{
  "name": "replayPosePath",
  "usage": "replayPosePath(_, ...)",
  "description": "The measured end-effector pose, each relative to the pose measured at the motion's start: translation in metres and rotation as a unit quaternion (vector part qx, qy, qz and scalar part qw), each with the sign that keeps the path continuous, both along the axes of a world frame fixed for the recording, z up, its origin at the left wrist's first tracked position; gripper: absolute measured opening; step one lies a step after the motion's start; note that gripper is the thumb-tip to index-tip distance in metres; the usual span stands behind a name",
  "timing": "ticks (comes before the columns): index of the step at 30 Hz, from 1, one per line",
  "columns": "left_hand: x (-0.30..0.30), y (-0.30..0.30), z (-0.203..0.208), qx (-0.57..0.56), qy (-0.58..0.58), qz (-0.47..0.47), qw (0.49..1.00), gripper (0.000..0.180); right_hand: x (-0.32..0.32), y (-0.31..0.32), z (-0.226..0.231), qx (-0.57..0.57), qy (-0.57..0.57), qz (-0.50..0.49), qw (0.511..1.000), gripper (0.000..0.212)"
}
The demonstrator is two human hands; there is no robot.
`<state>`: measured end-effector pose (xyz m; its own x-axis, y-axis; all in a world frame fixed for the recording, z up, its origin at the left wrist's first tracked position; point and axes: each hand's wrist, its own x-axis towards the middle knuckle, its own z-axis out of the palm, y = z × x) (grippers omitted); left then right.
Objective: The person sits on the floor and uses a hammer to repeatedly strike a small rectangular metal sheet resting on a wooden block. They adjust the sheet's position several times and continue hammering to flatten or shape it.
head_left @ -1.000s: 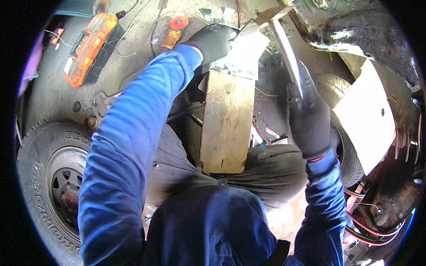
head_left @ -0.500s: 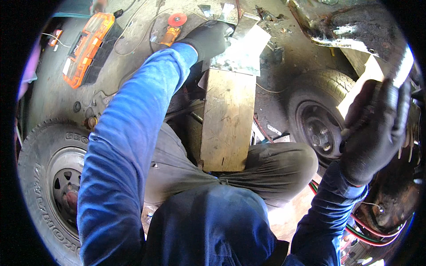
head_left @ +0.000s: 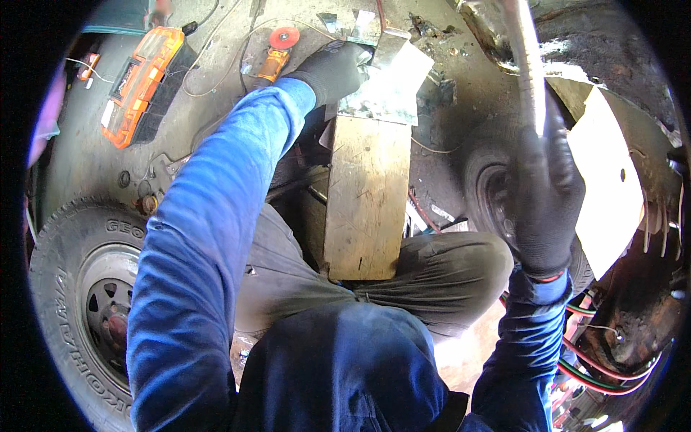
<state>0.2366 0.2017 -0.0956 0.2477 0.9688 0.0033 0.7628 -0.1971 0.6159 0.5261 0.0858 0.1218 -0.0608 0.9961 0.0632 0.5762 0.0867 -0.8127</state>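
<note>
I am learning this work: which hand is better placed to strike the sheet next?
Probably the right hand: it holds the hammer handle, while the left hand holds the sheet by its left edge.

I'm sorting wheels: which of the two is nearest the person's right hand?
The wheel on the person's right, partly covered by the right hand in this view. The other wheel, at lower left, lies beyond the left sleeve.
</note>
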Motion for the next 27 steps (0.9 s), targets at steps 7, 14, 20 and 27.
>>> replayPosePath(7,0.011,0.005,0.014,0.028,0.04,-0.014,0.999,0.034,-0.007,0.006,0.005,0.249,0.049,-0.079,0.964,0.046)
replayPosePath(14,0.012,0.009,-0.002,0.032,0.063,-0.009,0.997,0.039,0.01,0.002,-0.042,0.102,-0.196,0.073,0.973,0.05)
replayPosePath(20,0.004,0.005,0.0,-0.018,-0.006,-0.002,1.0,0.046,0.0,-0.003,-0.007,0.065,-0.13,0.021,0.989,0.048)
replayPosePath(27,0.011,0.01,0.002,0.029,0.06,-0.033,0.997,0.043,-0.011,-0.005,0.009,0.135,0.092,-0.118,0.979,0.049)
